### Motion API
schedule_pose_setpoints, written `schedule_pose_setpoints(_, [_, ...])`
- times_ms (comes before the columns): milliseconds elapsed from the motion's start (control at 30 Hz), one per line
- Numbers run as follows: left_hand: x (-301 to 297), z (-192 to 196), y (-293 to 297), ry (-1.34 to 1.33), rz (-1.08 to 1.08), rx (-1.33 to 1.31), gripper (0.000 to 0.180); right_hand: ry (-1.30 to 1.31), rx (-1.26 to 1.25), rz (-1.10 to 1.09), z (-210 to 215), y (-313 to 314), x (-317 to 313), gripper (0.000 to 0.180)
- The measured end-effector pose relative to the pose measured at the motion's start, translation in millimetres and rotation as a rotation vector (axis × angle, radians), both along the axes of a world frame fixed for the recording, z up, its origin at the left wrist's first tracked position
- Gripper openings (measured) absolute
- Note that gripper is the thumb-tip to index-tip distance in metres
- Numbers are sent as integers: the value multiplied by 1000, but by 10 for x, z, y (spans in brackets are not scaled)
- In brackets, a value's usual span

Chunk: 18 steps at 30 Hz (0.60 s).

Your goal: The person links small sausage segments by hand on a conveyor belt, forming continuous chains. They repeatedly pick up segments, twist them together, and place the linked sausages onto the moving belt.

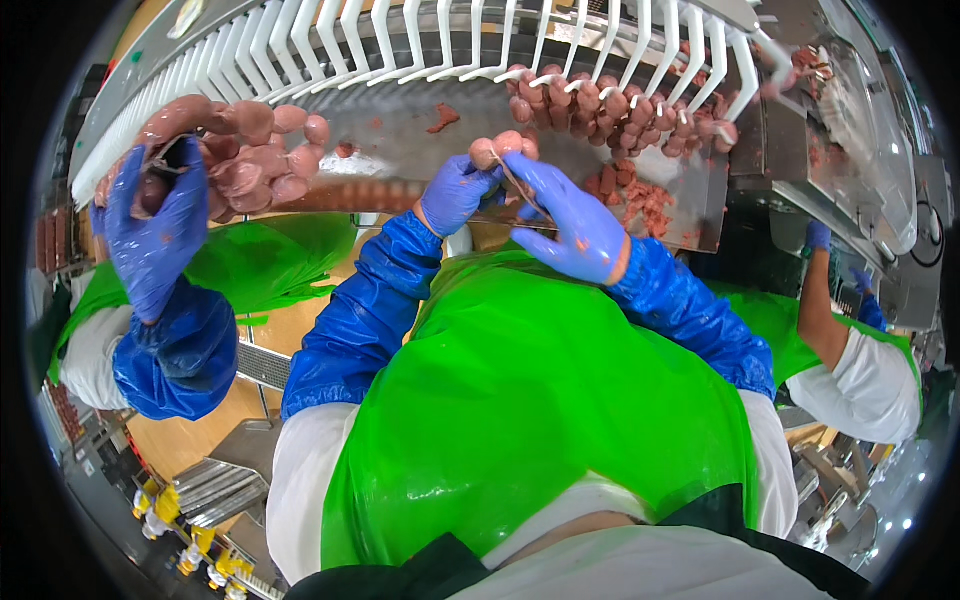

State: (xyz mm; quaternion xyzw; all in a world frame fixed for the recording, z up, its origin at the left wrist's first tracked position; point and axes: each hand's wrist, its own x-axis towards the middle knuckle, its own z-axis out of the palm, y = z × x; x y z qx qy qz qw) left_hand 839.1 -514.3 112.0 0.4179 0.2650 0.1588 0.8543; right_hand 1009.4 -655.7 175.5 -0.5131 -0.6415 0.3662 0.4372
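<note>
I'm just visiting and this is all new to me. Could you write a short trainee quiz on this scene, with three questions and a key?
1. Which colour is the person's apron?
A. Red
B. Green
C. Yellow

2. True or false: the left hand and right hand are both at one small bunch of sausages.

3. Fill in the gap: in the metal tray, near the hanging sausages at the picture's right, lies a pile of loose reddish ____.

Key: 1. B; 2. True; 3. meat scraps.
</note>
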Motion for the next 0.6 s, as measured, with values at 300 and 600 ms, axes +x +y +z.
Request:
schedule_pose_setpoints(300, [-231, 422, 333, 46, -237, 231, 26, -279, 322, -20, 23, 747, 322, 55])
schedule_pose_setpoints(600, [-21, 733, 461, 567, -773, 786, 32, -149, -179, 341, 95, 1150, 524, 46])
